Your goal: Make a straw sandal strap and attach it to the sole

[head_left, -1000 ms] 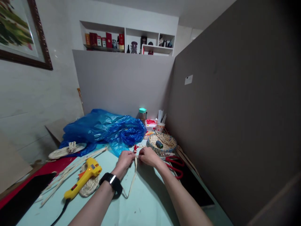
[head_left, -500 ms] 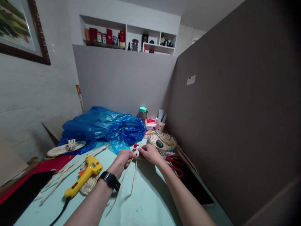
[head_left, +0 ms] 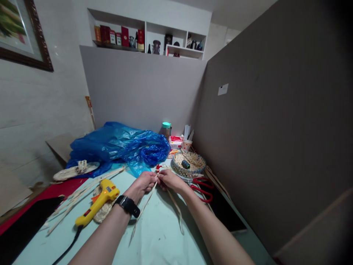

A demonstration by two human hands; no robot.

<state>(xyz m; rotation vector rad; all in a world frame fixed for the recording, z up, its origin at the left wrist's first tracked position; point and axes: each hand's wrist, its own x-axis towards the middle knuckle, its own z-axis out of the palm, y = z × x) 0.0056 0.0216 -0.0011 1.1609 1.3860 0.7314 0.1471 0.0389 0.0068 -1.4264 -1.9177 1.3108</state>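
Note:
Near the middle of the table my left hand (head_left: 145, 181), with a black watch at the wrist, pinches pale straw strips. My right hand (head_left: 170, 179) meets it there, its fingers closed on the same strips. A small red tie (head_left: 158, 168) shows just beyond the fingertips. One straw strip (head_left: 145, 206) trails down from between the hands toward me. Another loose strip (head_left: 176, 209) hangs off to the right, under my right hand. The exact crossing of the strips is hidden by my fingers.
A yellow glue gun (head_left: 96, 206) lies at left on a coiled straw piece. Red-handled scissors (head_left: 202, 190) lie at right. Behind are a woven basket (head_left: 197, 171) holding a dark thread spool (head_left: 185, 164), a blue plastic bag (head_left: 118, 145) and a lidded jar (head_left: 166, 129). A grey partition (head_left: 261, 121) borders the right.
My hands have come closer together, with the right hand moving left against the left. One strip has swung from between the hands out to the right. The view has shifted slightly.

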